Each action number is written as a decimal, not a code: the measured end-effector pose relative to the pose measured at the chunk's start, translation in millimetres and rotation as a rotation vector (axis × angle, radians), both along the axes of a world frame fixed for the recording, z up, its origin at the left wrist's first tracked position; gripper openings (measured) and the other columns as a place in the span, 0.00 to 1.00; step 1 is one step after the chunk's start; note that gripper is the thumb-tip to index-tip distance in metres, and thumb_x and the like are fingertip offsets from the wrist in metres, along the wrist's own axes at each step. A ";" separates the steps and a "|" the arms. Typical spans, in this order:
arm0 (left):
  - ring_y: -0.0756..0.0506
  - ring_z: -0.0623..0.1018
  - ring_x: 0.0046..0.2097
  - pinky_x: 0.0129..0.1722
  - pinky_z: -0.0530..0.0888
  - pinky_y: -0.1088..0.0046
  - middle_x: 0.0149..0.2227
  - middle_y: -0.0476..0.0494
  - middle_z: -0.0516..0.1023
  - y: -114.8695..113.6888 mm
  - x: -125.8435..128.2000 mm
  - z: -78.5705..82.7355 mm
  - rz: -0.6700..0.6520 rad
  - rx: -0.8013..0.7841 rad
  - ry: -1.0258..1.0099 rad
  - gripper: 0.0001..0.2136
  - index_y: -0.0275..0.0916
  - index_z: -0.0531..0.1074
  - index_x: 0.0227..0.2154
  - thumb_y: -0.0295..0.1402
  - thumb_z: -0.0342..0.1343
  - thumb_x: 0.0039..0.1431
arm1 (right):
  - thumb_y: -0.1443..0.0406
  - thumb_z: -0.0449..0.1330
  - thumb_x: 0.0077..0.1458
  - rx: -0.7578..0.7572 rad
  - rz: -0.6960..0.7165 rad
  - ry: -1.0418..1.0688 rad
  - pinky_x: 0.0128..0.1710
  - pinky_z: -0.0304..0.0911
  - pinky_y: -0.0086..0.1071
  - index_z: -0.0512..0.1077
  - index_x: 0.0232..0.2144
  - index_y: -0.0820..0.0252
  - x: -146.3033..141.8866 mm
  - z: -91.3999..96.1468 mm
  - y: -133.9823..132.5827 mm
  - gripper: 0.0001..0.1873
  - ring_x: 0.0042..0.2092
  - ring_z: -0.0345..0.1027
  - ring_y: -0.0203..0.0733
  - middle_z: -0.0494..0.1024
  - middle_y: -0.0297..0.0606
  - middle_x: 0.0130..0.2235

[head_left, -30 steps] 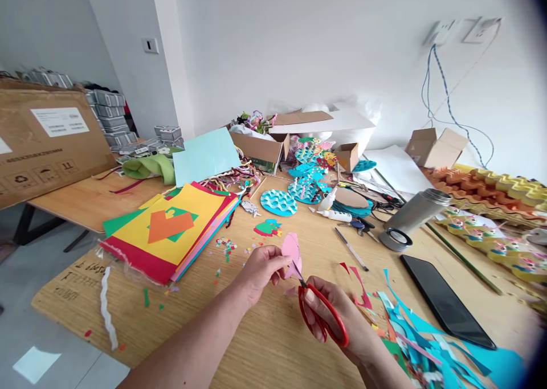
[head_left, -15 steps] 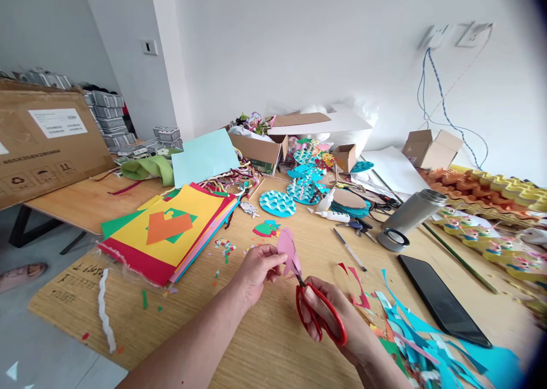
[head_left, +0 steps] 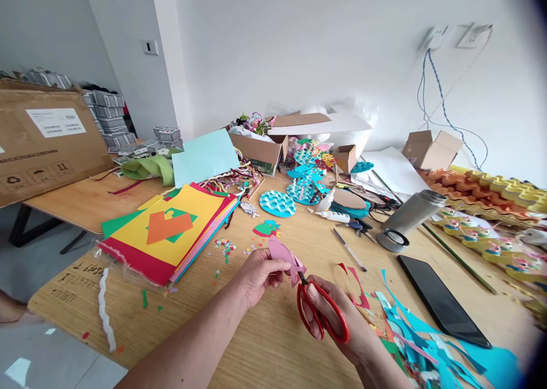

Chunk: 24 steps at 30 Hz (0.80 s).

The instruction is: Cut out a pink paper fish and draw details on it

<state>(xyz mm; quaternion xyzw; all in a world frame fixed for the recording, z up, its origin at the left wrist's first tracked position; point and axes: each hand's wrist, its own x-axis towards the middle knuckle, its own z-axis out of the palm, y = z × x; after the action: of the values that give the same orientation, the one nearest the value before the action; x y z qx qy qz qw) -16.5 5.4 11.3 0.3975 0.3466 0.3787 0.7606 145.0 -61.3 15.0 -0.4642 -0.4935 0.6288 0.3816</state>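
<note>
Fingers of the left hand pinch the pink cutout; right hand clenches red scissors just near-right, blades aimed far-left into it.

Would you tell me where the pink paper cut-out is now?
Head view, centre: the pink paper cut-out is pinched in the left hand, meeting the blades of the red scissors in the right hand.

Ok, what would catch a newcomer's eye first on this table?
Front and centre, the left hand pinches a pink paper cutout while the right hand holds red scissors to its edge. Left of them lies a bright stack of coloured sheets; teal paper scraps pile up at the right.
</note>
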 end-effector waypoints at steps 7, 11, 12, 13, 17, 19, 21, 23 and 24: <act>0.56 0.62 0.20 0.20 0.53 0.77 0.26 0.42 0.77 -0.1 1.3 -1.8 0.029 0.015 0.024 0.15 0.32 0.79 0.30 0.38 0.63 0.39 | 0.42 0.61 0.46 -0.028 0.032 -0.029 0.18 0.52 0.25 0.62 0.24 0.60 -2.4 6.9 -0.4 0.28 0.18 0.59 0.30 0.69 0.31 0.19; 0.55 0.62 0.21 0.21 0.54 0.77 0.23 0.43 0.75 -1.9 1.9 -1.4 0.035 0.027 0.031 0.15 0.32 0.78 0.29 0.38 0.64 0.38 | 0.43 0.61 0.48 -0.031 0.020 -0.040 0.18 0.52 0.25 0.62 0.24 0.59 -3.4 7.9 -0.3 0.27 0.18 0.59 0.30 0.69 0.31 0.20; 0.55 0.63 0.21 0.21 0.54 0.77 0.23 0.44 0.75 -2.3 2.0 -1.5 0.033 0.032 0.035 0.15 0.32 0.79 0.29 0.37 0.64 0.38 | 0.43 0.60 0.48 -0.030 0.015 -0.042 0.18 0.52 0.25 0.61 0.24 0.59 -3.5 7.5 -0.2 0.27 0.18 0.59 0.30 0.69 0.31 0.20; 0.55 0.63 0.21 0.21 0.54 0.77 0.23 0.44 0.75 -2.7 2.0 -1.6 0.030 0.039 0.041 0.15 0.32 0.79 0.29 0.37 0.64 0.38 | 0.43 0.61 0.48 -0.031 0.012 -0.043 0.18 0.51 0.25 0.61 0.24 0.59 -3.4 7.1 -0.1 0.27 0.17 0.58 0.30 0.69 0.31 0.20; 0.55 0.62 0.21 0.22 0.55 0.77 0.26 0.42 0.77 -3.0 1.8 -2.8 0.007 0.070 0.068 0.14 0.33 0.80 0.32 0.36 0.62 0.41 | 0.43 0.62 0.47 -0.027 0.011 -0.035 0.17 0.51 0.25 0.61 0.25 0.59 -2.9 5.8 0.3 0.27 0.17 0.58 0.29 0.68 0.30 0.20; 0.55 0.62 0.22 0.22 0.54 0.77 0.27 0.42 0.78 -2.5 1.6 -3.0 0.001 0.077 0.065 0.15 0.34 0.80 0.32 0.36 0.62 0.41 | 0.43 0.62 0.47 -0.021 0.006 -0.035 0.17 0.51 0.25 0.61 0.25 0.59 -2.6 5.6 0.3 0.27 0.17 0.58 0.29 0.69 0.30 0.19; 0.55 0.63 0.22 0.22 0.54 0.77 0.28 0.41 0.78 -2.1 1.5 -2.9 -0.001 0.072 0.061 0.15 0.34 0.80 0.32 0.37 0.62 0.41 | 0.43 0.62 0.47 -0.019 0.002 -0.038 0.17 0.51 0.25 0.62 0.25 0.60 -2.4 6.0 0.4 0.27 0.17 0.58 0.30 0.69 0.30 0.19; 0.54 0.63 0.22 0.22 0.55 0.77 0.28 0.41 0.78 -2.1 1.4 -2.6 0.001 0.066 0.062 0.15 0.33 0.80 0.32 0.36 0.62 0.41 | 0.42 0.62 0.46 -0.024 0.004 -0.040 0.17 0.52 0.25 0.62 0.25 0.60 -2.4 7.0 0.4 0.27 0.17 0.58 0.30 0.69 0.31 0.20; 0.54 0.63 0.22 0.22 0.55 0.77 0.28 0.41 0.78 -2.3 1.5 -2.5 0.003 0.062 0.065 0.15 0.33 0.80 0.32 0.36 0.62 0.41 | 0.42 0.62 0.46 -0.027 0.007 -0.040 0.17 0.52 0.25 0.62 0.25 0.60 -2.4 7.6 0.3 0.27 0.17 0.58 0.30 0.69 0.31 0.20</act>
<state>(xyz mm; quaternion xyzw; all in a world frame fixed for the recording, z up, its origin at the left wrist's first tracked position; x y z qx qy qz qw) -15.0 3.2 8.8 0.4323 0.3597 0.3773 0.7358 142.5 -61.0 22.6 -0.4800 -0.4940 0.6275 0.3630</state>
